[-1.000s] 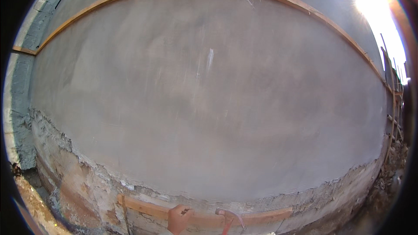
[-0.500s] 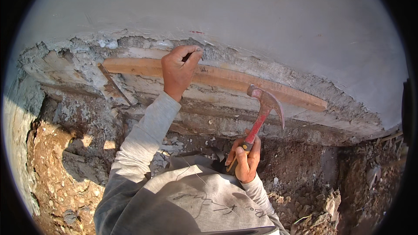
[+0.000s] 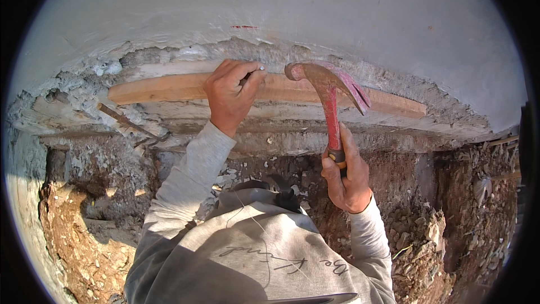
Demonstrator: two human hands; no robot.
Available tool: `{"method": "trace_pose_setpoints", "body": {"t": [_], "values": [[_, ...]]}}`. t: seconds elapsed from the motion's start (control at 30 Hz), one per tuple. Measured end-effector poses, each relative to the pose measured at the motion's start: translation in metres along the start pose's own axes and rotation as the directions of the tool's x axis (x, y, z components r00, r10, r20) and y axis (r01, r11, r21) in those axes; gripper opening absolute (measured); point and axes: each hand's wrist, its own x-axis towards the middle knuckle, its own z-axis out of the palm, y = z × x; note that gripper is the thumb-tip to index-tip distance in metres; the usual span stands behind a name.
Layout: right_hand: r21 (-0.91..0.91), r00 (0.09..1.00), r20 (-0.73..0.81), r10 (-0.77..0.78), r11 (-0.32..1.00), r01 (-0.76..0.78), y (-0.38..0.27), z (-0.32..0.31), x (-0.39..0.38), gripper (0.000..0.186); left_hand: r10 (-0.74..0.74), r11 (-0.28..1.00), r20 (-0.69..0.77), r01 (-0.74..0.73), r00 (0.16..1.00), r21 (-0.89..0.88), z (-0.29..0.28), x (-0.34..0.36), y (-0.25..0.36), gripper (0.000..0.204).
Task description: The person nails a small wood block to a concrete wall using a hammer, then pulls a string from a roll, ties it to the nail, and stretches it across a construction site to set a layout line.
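A grey plastered wall spreads before me, its lower edge broken and crumbling. At its foot, brown soil and rubble lie on both sides of my grey long-sleeved shirt. A long wooden board runs lengthwise along the wall's rough base, passing behind my left hand. My right hand is wrapped around the dark grip of a red claw hammer, its striking face turned toward my left hand, its claw to the right, the head showing in front of the board. Below the board's left end, a rusty metal rod slants. My left thumb and forefinger pinch a nail near the board's upper edge; whether its tip touches the wood, I cannot tell.
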Motion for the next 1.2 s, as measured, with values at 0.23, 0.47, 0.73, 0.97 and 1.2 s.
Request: {"method": "trace_pose_setpoints", "body": {"t": [0.23,0.47,0.73,0.97,1.2], "values": [[-0.180,0.986,0.056,-0.154,0.970,0.162,-0.020,-0.013,0.043,0.068,0.075,0.993,0.058,-0.079,0.995,0.082,-0.002,0.003,-0.004,0.012],[-0.227,0.987,0.107,-0.118,0.964,0.140,-0.025,-0.011,0.049,0.071,0.081,0.994,0.083,-0.087,0.993,0.070,-0.005,0.002,-0.005,0.012],[-0.246,0.981,0.041,-0.191,0.949,0.195,-0.033,-0.011,0.052,0.068,0.152,0.983,0.053,-0.157,0.987,0.095,-0.004,0.001,-0.009,0.009],[-0.237,0.984,0.178,-0.025,0.969,0.067,-0.025,-0.019,0.052,0.069,0.201,0.971,0.059,-0.207,0.978,0.121,-0.002,-0.001,-0.013,0.010],[-0.314,0.940,0.320,0.117,0.949,-0.011,-0.024,-0.018,0.051,0.069,0.192,0.972,0.105,-0.204,0.976,0.117,-0.004,0.000,-0.011,0.011]]}}
